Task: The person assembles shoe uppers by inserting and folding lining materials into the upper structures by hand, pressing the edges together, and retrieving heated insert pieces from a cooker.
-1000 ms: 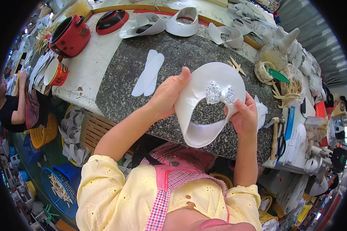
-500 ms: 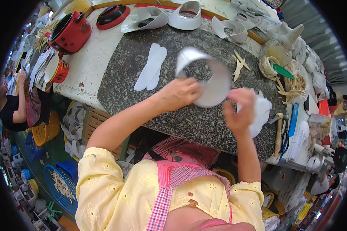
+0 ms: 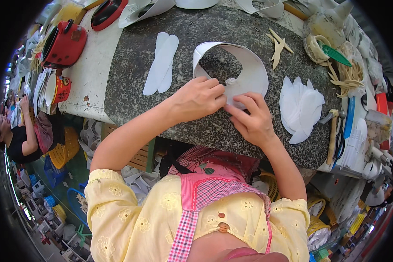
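Note:
A white shoe upper (image 3: 255, 72), curved into a loop, rests on the dark speckled slab (image 3: 135, 111) in front of me. My left hand (image 3: 201, 97) is closed on its near left edge, fingertips pinched together. At the near edge beside it, my right hand (image 3: 254, 118) grips the upper between thumb and fingers, which partly hide that spot. A small crumpled white scrap (image 3: 230, 81) shows inside the loop. Left of the upper lie long, round-ended white pieces (image 3: 162, 65), overlapping. To the right, a fanned pile of white pieces (image 3: 301, 109) lies on the slab.
Pale pointed strips (image 3: 278, 50) lie at the far right. More white uppers (image 3: 146, 11) stand along the back. A hammer (image 3: 332, 131) and dark-handled scissors (image 3: 339, 146) sit at the right edge. A red pot (image 3: 64, 46) stands left. Another person (image 3: 24, 135) is at far left.
My right hand has come in from the right to the upper's near edge, beside my left hand. The upper, blurred before, is now steady. The whole view has shifted.

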A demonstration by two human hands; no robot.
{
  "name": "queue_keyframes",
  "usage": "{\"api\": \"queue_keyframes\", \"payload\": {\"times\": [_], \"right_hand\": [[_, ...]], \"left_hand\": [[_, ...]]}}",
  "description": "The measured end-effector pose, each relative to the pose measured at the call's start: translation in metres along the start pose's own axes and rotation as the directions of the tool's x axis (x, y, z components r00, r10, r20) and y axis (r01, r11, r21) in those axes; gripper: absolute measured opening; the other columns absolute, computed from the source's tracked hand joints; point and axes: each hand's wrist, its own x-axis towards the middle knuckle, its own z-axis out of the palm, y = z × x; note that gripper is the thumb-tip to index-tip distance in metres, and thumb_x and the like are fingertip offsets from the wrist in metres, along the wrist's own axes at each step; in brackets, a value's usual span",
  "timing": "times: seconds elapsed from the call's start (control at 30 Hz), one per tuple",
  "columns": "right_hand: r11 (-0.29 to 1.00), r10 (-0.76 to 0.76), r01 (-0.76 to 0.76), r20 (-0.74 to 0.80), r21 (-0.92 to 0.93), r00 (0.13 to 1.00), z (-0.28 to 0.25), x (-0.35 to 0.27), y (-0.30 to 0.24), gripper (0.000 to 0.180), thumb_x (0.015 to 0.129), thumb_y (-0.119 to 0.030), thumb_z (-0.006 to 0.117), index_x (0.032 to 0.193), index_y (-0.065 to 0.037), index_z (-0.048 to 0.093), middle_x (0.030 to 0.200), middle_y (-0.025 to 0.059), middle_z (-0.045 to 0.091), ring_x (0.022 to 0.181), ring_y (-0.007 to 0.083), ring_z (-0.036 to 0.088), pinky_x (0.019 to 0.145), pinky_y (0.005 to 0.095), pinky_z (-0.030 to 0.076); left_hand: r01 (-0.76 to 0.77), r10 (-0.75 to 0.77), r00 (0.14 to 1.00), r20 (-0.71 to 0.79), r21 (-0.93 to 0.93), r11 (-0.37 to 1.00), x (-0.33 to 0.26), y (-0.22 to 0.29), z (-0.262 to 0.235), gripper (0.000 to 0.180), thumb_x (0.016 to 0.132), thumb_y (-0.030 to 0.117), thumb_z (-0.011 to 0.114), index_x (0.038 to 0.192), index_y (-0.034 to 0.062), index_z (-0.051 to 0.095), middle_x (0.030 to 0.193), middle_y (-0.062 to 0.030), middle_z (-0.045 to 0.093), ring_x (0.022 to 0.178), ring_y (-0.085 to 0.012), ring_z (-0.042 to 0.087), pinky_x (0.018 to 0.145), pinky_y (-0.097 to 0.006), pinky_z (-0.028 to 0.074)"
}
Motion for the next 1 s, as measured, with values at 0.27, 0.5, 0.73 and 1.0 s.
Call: {"api": "queue_keyframes", "payload": {"times": [0.27,0.5,0.73,1.0], "right_hand": [[0.99,0.121,-0.114,0.091,-0.079,0.989,0.002,-0.004,-0.007,0.039,0.064,-0.015,0.068,0.102,-0.01,0.061,0.113,0.0085,0.046,0.101,0.0263,0.044,0.086,0.0365,0.039],[0.988,0.147,-0.141,0.096,-0.066,0.984,0.0,-0.006,-0.006,0.04,0.066,-0.013,0.067,0.104,-0.005,0.059,0.116,0.0085,0.046,0.103,0.027,0.044,0.087,0.0372,0.038],[0.988,0.122,-0.112,0.099,-0.106,0.988,0.004,-0.004,-0.006,0.043,0.061,-0.016,0.069,0.102,-0.006,0.059,0.12,0.0078,0.044,0.105,0.0251,0.042,0.086,0.0367,0.038],[0.988,0.106,-0.099,0.048,-0.116,0.993,0.002,-0.002,-0.004,0.034,0.061,-0.018,0.069,0.092,-0.007,0.062,0.124,0.0062,0.045,0.106,0.0257,0.043,0.084,0.0366,0.038]], "left_hand": [[0.375,-0.402,0.892,-0.206,-0.155,0.914,0.006,0.011,0.021,0.017,0.07,0.009,0.064,0.079,0.004,0.051,0.08,-0.007,0.052,0.076,-0.0244,0.054,0.066,-0.035,0.045],[0.304,-0.395,0.869,-0.298,-0.308,0.901,0.002,0.008,0.019,0.019,0.067,0.005,0.065,0.085,0.0057,0.058,0.085,-0.0067,0.057,0.08,-0.0243,0.055,0.071,-0.034,0.045],[0.427,-0.447,0.839,-0.31,-0.134,0.894,0.007,0.013,0.029,0.016,0.065,0.002,0.064,0.078,0.0055,0.056,0.077,-0.0054,0.058,0.073,-0.0236,0.056,0.063,-0.033,0.046],[0.265,-0.336,0.862,-0.38,-0.229,0.937,-0.004,0.008,0.028,0.019,0.063,0.004,0.062,0.081,0.004,0.057,0.083,-0.0068,0.06,0.075,-0.0238,0.059,0.065,-0.033,0.047]]}}
